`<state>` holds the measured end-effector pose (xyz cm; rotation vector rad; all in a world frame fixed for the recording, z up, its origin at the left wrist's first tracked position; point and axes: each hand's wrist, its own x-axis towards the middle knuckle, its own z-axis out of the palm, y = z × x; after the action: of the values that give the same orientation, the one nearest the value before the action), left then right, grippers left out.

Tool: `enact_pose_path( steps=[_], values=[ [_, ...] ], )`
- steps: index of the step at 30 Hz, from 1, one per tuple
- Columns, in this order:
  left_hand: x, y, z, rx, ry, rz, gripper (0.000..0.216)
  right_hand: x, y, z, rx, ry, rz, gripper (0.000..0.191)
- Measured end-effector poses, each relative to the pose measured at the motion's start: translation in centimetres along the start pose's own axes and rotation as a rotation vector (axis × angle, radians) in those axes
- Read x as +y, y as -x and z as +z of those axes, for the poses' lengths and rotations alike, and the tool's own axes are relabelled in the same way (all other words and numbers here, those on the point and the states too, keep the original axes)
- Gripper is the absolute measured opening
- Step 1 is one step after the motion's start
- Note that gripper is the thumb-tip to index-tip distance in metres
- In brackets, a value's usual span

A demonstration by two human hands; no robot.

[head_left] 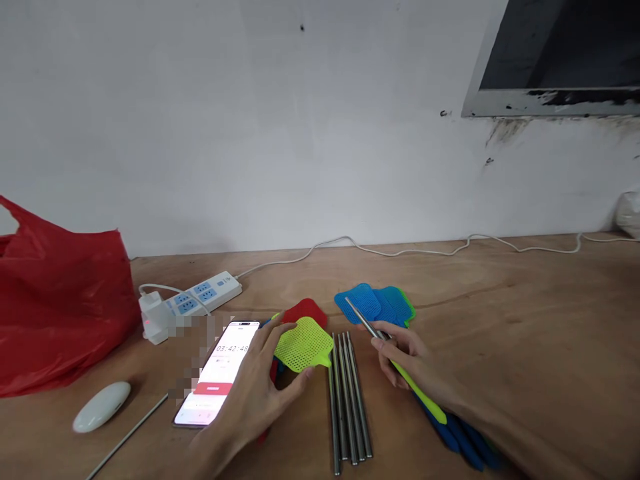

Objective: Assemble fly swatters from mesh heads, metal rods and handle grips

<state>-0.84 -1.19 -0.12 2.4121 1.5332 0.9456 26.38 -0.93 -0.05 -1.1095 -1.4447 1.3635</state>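
Note:
My left hand [257,387] grips a yellow-green mesh fly swatter head [303,345] between thumb and fingers. In my right hand [407,357] is a metal rod [361,316] with a yellow-green handle [423,395] on its lower end; its bare tip points up and left, apart from the swatter head. Between the hands, several metal rods [350,407] lie side by side on the table. A red swatter head [306,311] shows behind the yellow-green one. Blue swatter heads [361,303] lie beyond my right hand, and blue handles [463,441] lie partly hidden beneath its forearm.
A phone [213,380] showing a timer lies left of my left hand. Farther left are a white power strip [205,297] with a charger [154,313], a white oval object [102,407] and a red plastic bag [65,307]. A white cable [400,253] runs along the wall.

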Motion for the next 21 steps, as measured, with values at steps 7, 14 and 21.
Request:
enact_pose_path(
  steps=[7,14,21],
  values=[
    [-0.7,0.1,0.8,-0.07,-0.12,0.064,0.06,-0.3,0.4,0.1,-0.076,-0.008,0.056,0.051],
    [-0.4,-0.2,0.1,-0.072,-0.155,0.104,0.062,0.4,0.0,-0.3,-0.06,-0.017,0.046,0.055],
    [-0.3,-0.2,0.0,-0.016,-0.046,-0.034,0.052,-0.8,0.4,-0.9,-0.354,-0.173,0.149,0.054]
  ],
)
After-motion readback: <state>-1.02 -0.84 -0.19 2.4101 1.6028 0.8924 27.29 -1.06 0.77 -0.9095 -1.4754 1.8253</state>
